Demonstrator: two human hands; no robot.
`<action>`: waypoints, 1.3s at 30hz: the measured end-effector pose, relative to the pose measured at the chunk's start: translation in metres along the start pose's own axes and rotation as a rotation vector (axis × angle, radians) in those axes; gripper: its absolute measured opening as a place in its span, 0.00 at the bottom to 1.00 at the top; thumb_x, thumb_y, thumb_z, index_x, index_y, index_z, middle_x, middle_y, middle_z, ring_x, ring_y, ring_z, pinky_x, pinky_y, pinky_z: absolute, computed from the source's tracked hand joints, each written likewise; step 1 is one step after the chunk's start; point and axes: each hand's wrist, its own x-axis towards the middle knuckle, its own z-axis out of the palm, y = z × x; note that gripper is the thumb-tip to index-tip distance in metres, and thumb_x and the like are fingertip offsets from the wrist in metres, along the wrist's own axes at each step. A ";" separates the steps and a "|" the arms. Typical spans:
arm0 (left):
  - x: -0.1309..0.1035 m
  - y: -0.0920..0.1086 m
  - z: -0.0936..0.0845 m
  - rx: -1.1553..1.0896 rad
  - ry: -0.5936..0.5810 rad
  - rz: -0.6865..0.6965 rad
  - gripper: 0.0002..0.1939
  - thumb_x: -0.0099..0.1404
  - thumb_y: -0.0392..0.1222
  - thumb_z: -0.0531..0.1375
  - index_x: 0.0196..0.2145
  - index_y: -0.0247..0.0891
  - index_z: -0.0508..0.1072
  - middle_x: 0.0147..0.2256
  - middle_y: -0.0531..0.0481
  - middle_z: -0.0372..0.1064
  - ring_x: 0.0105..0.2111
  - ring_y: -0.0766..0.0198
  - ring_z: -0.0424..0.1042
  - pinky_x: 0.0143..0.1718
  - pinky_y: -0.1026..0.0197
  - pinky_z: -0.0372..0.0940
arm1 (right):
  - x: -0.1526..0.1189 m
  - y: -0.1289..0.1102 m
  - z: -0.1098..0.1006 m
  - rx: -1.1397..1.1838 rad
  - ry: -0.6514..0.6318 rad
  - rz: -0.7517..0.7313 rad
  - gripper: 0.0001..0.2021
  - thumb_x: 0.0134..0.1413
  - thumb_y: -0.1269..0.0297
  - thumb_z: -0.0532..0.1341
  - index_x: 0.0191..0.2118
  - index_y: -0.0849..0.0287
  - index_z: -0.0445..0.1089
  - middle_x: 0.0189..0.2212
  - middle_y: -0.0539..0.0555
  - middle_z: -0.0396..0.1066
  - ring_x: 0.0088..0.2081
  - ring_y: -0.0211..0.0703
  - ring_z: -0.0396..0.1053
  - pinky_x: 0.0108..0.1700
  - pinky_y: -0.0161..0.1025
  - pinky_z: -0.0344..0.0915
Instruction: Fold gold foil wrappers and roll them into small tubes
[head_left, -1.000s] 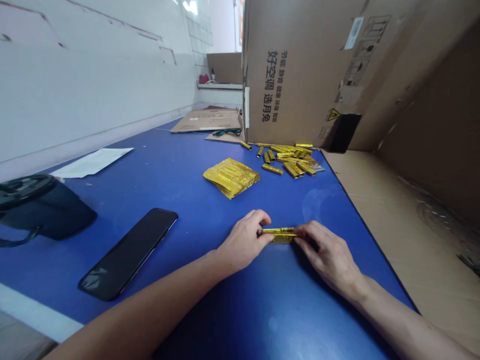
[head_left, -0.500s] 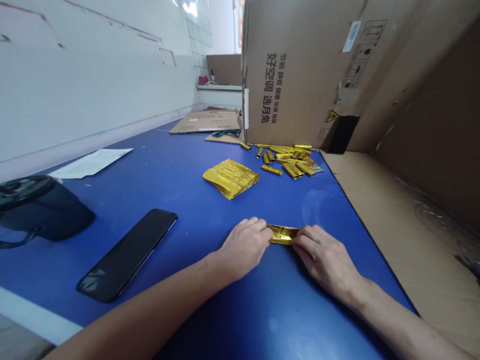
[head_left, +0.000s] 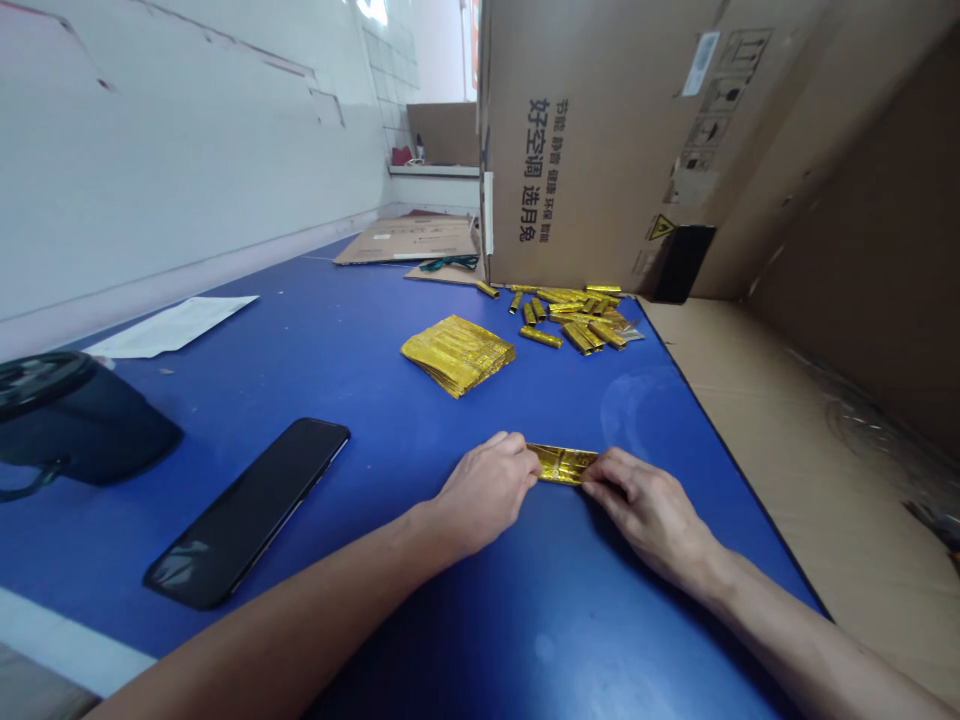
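Observation:
Near the front of the blue table, a gold foil strip (head_left: 561, 465) with raised edges lies between my hands. My left hand (head_left: 495, 485) pinches its left end with closed fingers. At the right end, my right hand (head_left: 637, 500) has its thumb and fingers closed on the foil. Beyond them lies a stack of flat gold sheets (head_left: 457, 355). Further back and to the right, several small folded gold tubes (head_left: 581, 335) are piled against a big cardboard box.
A black phone (head_left: 251, 510) and a dark mug (head_left: 82, 420) are on the left. Behind them lies a white paper (head_left: 176, 327). The large cardboard box (head_left: 600, 150) stands at the back right, with flat cardboard (head_left: 409, 240) beside it.
The view has shifted slightly. My hands still grip the strip's ends, and its inner surface shows a little more at the right end.

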 end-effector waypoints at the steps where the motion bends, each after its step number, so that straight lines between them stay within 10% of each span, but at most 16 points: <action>1: 0.000 0.000 0.000 -0.020 0.004 -0.011 0.08 0.61 0.33 0.49 0.31 0.36 0.68 0.31 0.50 0.62 0.34 0.63 0.61 0.37 0.62 0.58 | 0.000 0.000 0.000 0.020 -0.007 0.026 0.08 0.54 0.67 0.50 0.28 0.56 0.64 0.26 0.51 0.66 0.28 0.40 0.65 0.30 0.36 0.61; 15: 0.000 0.010 0.003 -0.023 0.022 -0.182 0.05 0.61 0.36 0.48 0.31 0.38 0.62 0.30 0.51 0.65 0.31 0.62 0.65 0.31 0.61 0.58 | 0.003 -0.010 -0.002 0.050 -0.064 0.268 0.05 0.50 0.66 0.51 0.27 0.55 0.61 0.21 0.48 0.66 0.23 0.39 0.63 0.24 0.34 0.56; 39: 0.008 0.004 0.007 0.186 0.070 -0.223 0.04 0.60 0.41 0.53 0.30 0.40 0.64 0.30 0.52 0.64 0.32 0.62 0.63 0.32 0.62 0.57 | -0.008 -0.040 -0.002 -0.572 -0.190 -0.066 0.12 0.54 0.63 0.49 0.31 0.61 0.68 0.31 0.56 0.68 0.26 0.42 0.68 0.26 0.36 0.62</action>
